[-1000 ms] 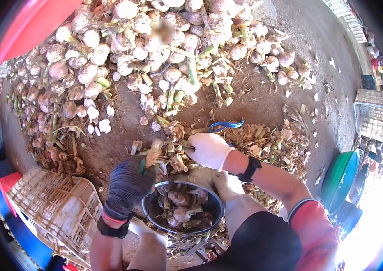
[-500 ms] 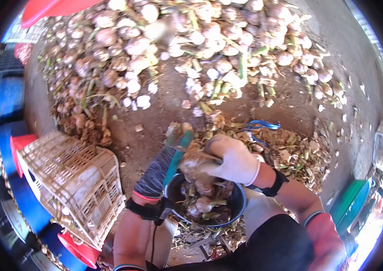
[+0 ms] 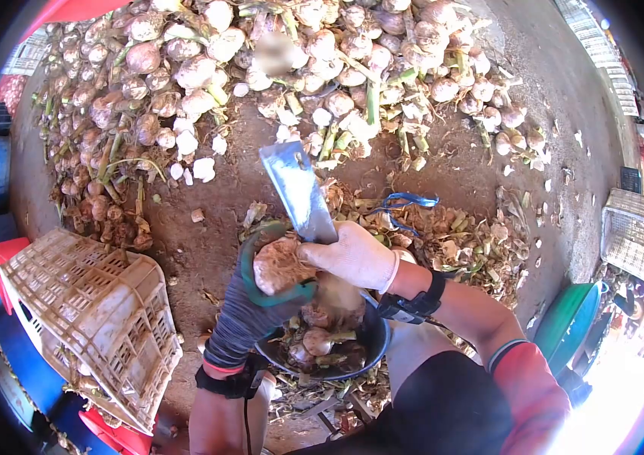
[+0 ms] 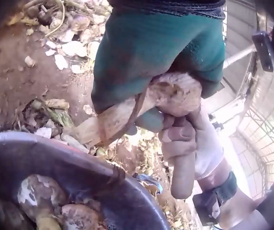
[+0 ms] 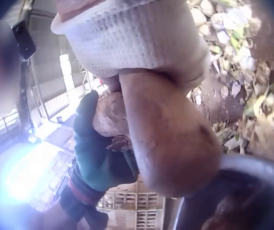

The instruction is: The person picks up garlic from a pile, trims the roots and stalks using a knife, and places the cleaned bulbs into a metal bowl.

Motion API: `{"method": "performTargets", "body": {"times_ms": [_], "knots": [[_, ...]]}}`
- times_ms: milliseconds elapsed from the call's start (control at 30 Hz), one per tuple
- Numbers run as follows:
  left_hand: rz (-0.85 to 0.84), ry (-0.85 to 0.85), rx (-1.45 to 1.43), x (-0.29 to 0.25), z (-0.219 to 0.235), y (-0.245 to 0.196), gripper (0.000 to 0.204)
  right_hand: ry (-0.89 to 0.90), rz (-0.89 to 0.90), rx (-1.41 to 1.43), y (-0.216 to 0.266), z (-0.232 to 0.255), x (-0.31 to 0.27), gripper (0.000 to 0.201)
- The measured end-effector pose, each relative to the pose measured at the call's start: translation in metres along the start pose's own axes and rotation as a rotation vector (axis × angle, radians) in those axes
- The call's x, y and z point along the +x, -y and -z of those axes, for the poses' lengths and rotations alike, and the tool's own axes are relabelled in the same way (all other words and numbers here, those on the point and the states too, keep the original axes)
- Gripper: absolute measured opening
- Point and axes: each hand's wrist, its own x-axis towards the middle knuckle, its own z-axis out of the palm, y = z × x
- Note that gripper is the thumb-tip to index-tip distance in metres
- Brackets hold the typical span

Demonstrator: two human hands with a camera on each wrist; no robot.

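Note:
My left hand, in a grey and green glove, grips a soil-stained garlic bulb above the bowl's far left side. In the left wrist view the bulb's thick pale stem slants down towards the bowl. My right hand, in a white glove, holds a broad, square-ended knife, its blade pointing away from me. The knife's thick wooden handle sticks out of the fist in the right wrist view. My right thumb is right at the bulb. Below, a metal bowl holds several garlic bulbs.
A big heap of garlic bulbs covers the floor ahead. Dry trimmings and a blue strip lie beyond my right hand. A plastic crate stands at left, a green basin at right.
The knife blade has swung into plain view, pointing away from me. My left fingers, stretched out half a second ago, now curl round the bulb. The head view has shifted.

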Motion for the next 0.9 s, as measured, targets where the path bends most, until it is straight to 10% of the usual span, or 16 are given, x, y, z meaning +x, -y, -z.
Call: {"method": "performTargets", "body": {"times_ms": [200,300,500,600,800,867,900], "knots": [[0.335,-0.037,-0.278,-0.010,0.018,-0.007,0.075,0.023,0.562,-0.849,0.019,0.006,-0.020,0.020],[0.300,0.066,0.079,-0.017,0.025,0.019,0.073,0.063,0.541,-0.961,0.018,0.007,-0.024,0.019],[-0.327,-0.079,0.761,-0.026,0.020,0.031,0.037,0.062,0.500,-0.993,0.011,0.007,-0.027,0.021],[0.245,-0.156,0.173,-0.027,0.010,0.036,0.051,0.027,0.472,-0.982,0.000,0.006,-0.020,0.020],[0.222,-0.248,-0.065,-0.031,-0.004,0.012,0.020,-0.021,0.543,-0.990,-0.015,0.007,-0.006,0.018],[0.252,-0.082,-0.395,-0.036,-0.008,-0.005,0.043,-0.046,0.580,-0.997,-0.027,0.020,0.006,0.017],[0.217,-0.011,-0.531,-0.039,-0.013,-0.012,0.052,-0.055,0.275,-0.990,-0.035,0.038,0.022,0.018]]}}
